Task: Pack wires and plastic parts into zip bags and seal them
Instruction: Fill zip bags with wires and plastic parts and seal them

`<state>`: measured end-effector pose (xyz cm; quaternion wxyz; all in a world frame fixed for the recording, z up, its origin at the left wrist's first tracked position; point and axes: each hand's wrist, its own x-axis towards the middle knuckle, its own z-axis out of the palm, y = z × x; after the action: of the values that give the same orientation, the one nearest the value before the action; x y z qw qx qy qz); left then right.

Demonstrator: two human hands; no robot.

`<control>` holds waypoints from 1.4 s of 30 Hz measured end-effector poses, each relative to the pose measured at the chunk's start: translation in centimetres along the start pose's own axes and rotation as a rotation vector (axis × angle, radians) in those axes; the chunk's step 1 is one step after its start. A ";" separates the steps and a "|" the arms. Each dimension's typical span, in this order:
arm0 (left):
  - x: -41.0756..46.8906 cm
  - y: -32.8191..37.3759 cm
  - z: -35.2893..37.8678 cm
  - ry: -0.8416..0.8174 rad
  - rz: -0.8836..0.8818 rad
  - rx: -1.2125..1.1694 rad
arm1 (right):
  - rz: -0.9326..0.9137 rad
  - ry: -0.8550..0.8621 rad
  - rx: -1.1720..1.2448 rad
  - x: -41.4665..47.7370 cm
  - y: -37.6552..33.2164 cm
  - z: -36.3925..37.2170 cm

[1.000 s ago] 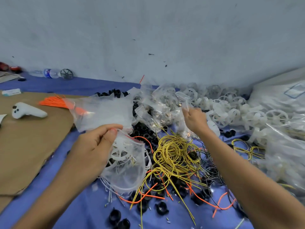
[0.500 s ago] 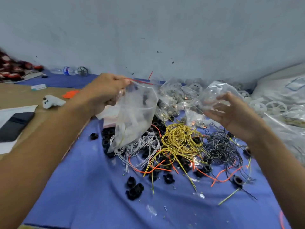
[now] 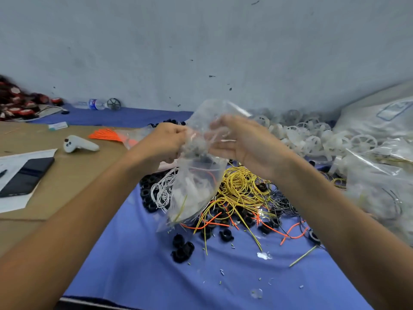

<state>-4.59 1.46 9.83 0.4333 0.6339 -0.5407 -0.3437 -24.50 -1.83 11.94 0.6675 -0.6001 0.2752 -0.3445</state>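
While the left hand (image 3: 165, 142) grips the gathered neck of the zip bag (image 3: 194, 193) with curled fingers, the bag hangs above the middle of the blue cloth (image 3: 134, 265). Pale plastic parts and a yellow strand show through its clear wall. The right hand (image 3: 243, 144) meets the bag top from the other side, fingers laid against crumpled clear plastic; blur hides whether they pinch it. Below the bag lie yellow wires (image 3: 241, 186), white wires (image 3: 162, 191), orange wires (image 3: 290, 233) and black rings (image 3: 182, 248). White wheels (image 3: 312, 139) are heaped along the far edge. On the cardboard (image 3: 67, 180) at the left edge rest a phone (image 3: 26, 175) and a white controller (image 3: 78, 146).
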 end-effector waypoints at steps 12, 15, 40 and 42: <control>-1.3 -0.8 -2.5 0.036 0.014 0.032 | -0.385 -0.003 -1.112 0.3 0.7 -0.9; -2.2 -0.4 -3.3 -0.048 -0.018 -0.004 | -0.326 -0.167 -1.266 0.4 0.2 -1.5; -8.0 -0.1 -6.2 0.031 0.378 -0.040 | -0.372 -0.139 -0.583 2.2 -3.3 -0.8; -7.4 1.8 -6.2 0.109 0.443 -0.146 | -0.405 -0.099 -0.505 2.0 -5.2 0.0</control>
<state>-0.96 9.80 13.63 0.5713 0.4844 -0.6161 -0.2437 -23.94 -3.60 17.23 0.4281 -0.8051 0.1943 -0.3616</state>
